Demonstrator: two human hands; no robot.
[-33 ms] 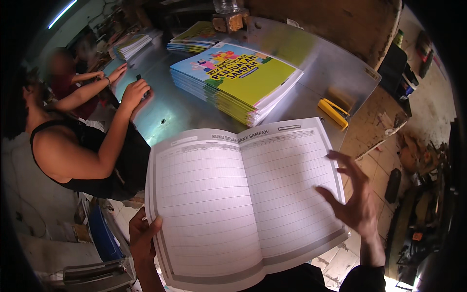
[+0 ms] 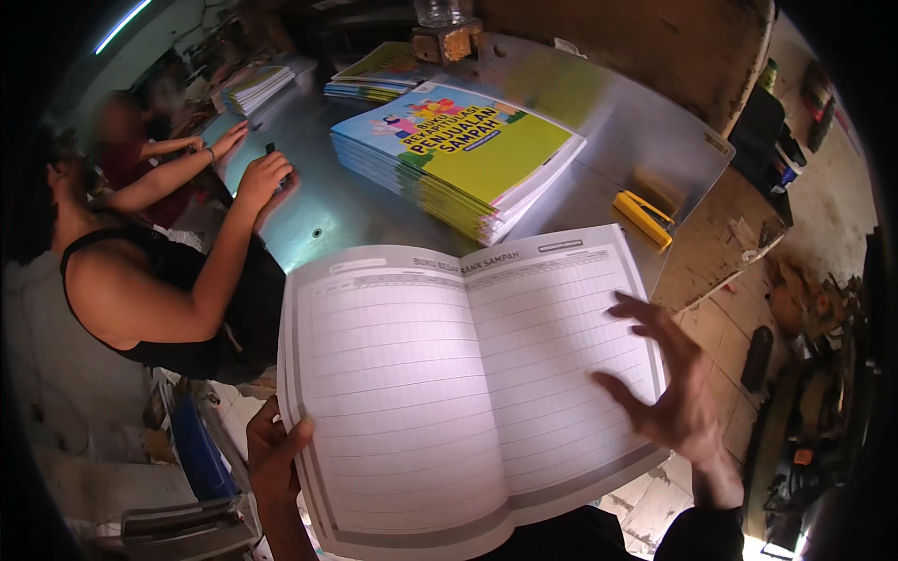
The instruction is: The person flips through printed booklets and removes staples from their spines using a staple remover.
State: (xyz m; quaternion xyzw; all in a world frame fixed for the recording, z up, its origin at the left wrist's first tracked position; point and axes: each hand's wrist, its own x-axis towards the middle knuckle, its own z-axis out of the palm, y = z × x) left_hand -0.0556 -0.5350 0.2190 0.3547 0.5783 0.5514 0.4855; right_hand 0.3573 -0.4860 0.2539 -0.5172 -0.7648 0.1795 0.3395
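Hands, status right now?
Left hand: closed on the left edge of the open white ruled-paper booklet.
Right hand: open, fingers spread and bent at the right page; contact unclear.

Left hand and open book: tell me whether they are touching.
Touching. The head view shows the left hand holding the open book at its left edge, the thumb lying over the margin.

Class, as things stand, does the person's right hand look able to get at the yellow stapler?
Probably yes: the right hand is open and seems to hold nothing, and the yellow stapler lies uncovered on the table, past the upper right corner of the open book.
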